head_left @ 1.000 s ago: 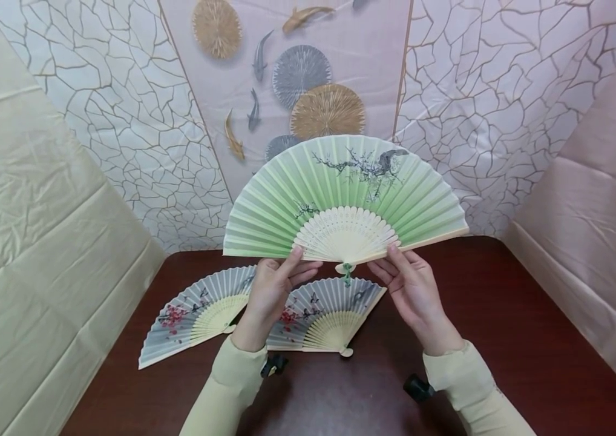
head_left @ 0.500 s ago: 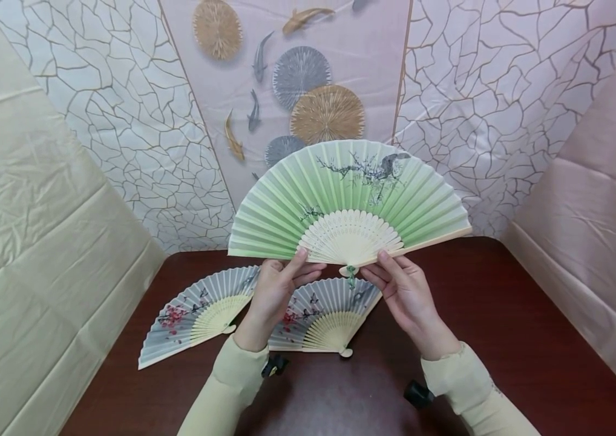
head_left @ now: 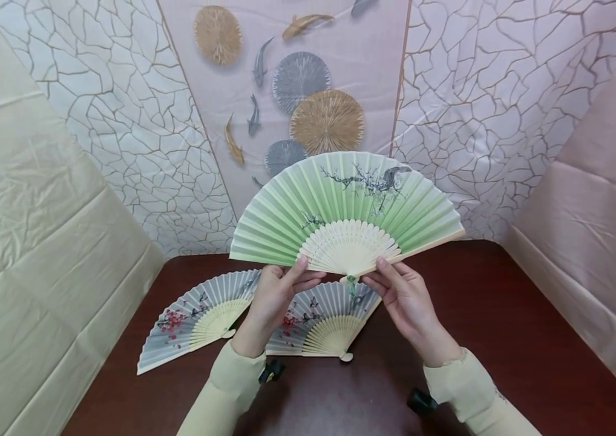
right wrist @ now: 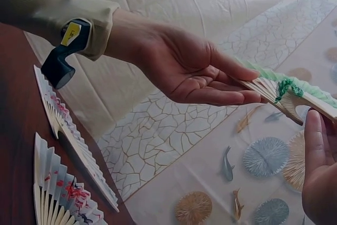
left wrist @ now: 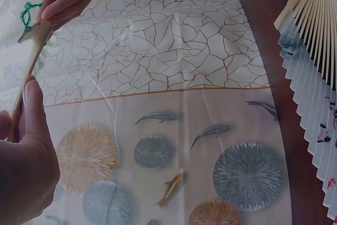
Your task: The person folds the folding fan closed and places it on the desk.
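Observation:
A green folding fan (head_left: 286, 224), spread wide, with a dark blossom-branch print and pale pierced ribs, is held up above the table. My left hand (head_left: 268, 300) pinches its left lower edge between thumb and fingers. On the other side of the pivot, my right hand (head_left: 408, 306) grips the right outer rib the same way. A green knotted cord (head_left: 351, 283) hangs at the pivot; it shows too as a green cord (right wrist: 288, 88) in the right wrist view. Seen almost edge-on, the fan (left wrist: 32, 51) appears at the left of the left wrist view.
Two grey folding fans with red blossoms lie spread on the dark red table (head_left: 504, 339): a left fan (head_left: 193, 312) and a middle fan (head_left: 332, 324), both partly behind my left hand and forearm. Patterned cloth (head_left: 139, 139) hangs behind, with plain cloth at both sides.
The green fan has sunk a little in the head view. My right hand has shifted left, closer to the pivot. Both grey fans lie where they were.

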`<act>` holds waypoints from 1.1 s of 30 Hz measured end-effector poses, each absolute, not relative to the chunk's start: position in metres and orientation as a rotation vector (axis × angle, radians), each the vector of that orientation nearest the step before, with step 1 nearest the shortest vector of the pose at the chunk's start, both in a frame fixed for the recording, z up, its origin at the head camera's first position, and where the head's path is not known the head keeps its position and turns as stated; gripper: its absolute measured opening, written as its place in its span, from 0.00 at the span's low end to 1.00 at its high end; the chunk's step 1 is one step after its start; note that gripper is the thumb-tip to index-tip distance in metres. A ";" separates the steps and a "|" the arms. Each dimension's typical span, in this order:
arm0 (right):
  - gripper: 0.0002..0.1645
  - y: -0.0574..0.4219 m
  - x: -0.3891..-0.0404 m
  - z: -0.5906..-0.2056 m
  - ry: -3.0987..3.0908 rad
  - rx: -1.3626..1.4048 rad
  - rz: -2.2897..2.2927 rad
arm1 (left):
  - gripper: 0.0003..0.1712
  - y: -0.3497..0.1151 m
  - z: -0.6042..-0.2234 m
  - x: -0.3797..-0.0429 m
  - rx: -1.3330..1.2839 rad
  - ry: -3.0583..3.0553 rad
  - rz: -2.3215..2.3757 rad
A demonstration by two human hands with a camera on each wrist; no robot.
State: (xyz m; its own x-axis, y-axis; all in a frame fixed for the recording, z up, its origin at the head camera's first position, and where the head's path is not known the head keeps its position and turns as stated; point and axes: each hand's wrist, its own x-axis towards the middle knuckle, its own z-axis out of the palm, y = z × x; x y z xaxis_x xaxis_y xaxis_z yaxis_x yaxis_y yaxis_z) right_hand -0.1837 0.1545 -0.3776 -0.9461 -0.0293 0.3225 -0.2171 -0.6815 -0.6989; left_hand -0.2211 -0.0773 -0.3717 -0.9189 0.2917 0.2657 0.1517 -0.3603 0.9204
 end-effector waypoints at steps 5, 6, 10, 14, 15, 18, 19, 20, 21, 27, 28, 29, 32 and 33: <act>0.14 0.154 -0.182 -0.381 -1.227 0.439 2.743 | 0.15 -0.079 -0.373 -0.220 0.585 1.740 2.417; 0.14 0.154 -0.182 -0.382 -1.229 0.433 2.742 | 0.15 -0.079 -0.373 -0.219 0.583 1.745 2.410; 0.13 0.155 -0.181 -0.384 -1.235 0.432 2.743 | 0.17 -0.080 -0.375 -0.220 0.581 1.760 2.378; 0.14 0.155 -0.182 -0.385 -1.248 0.468 2.750 | 0.16 -0.082 -0.376 -0.221 0.597 1.758 2.372; 0.14 0.155 -0.182 -0.386 -1.255 0.472 2.751 | 0.15 -0.083 -0.377 -0.221 0.598 1.757 2.374; 0.14 0.155 -0.182 -0.386 -1.275 0.469 2.752 | 0.13 -0.083 -0.377 -0.221 0.606 1.751 2.379; 0.14 0.155 -0.182 -0.386 -1.279 0.463 2.750 | 0.12 -0.083 -0.377 -0.221 0.606 1.749 2.378; 0.14 0.155 -0.182 -0.386 -1.281 0.456 2.749 | 0.12 -0.083 -0.377 -0.221 0.606 1.745 2.378; 0.13 0.155 -0.182 -0.386 -1.292 0.442 2.742 | 0.11 -0.083 -0.377 -0.221 0.605 1.746 2.375; 0.12 0.155 -0.182 -0.386 -1.302 0.449 2.740 | 0.12 -0.084 -0.379 -0.222 0.597 1.713 2.380; 0.13 0.155 -0.182 -0.386 -1.304 0.459 2.746 | 0.12 -0.084 -0.379 -0.222 0.595 1.707 2.381; 0.13 0.156 -0.182 -0.386 -1.307 0.469 2.750 | 0.12 -0.084 -0.379 -0.222 0.597 1.707 2.380; 0.14 0.157 -0.182 -0.385 -1.322 0.499 2.761 | 0.12 -0.084 -0.379 -0.222 0.600 1.700 2.385; 0.14 0.157 -0.182 -0.385 -1.324 0.511 2.763 | 0.13 -0.083 -0.379 -0.221 0.600 1.700 2.385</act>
State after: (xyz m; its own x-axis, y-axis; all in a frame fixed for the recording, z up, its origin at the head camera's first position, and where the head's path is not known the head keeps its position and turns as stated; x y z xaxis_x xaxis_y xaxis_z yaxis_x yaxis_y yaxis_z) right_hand -0.1819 0.1574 -0.3850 -0.9453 -0.1087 0.3075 -0.1716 -0.6359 -0.7524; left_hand -0.2215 -0.0833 -0.3794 -0.9083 0.3476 0.2327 0.1067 -0.3454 0.9324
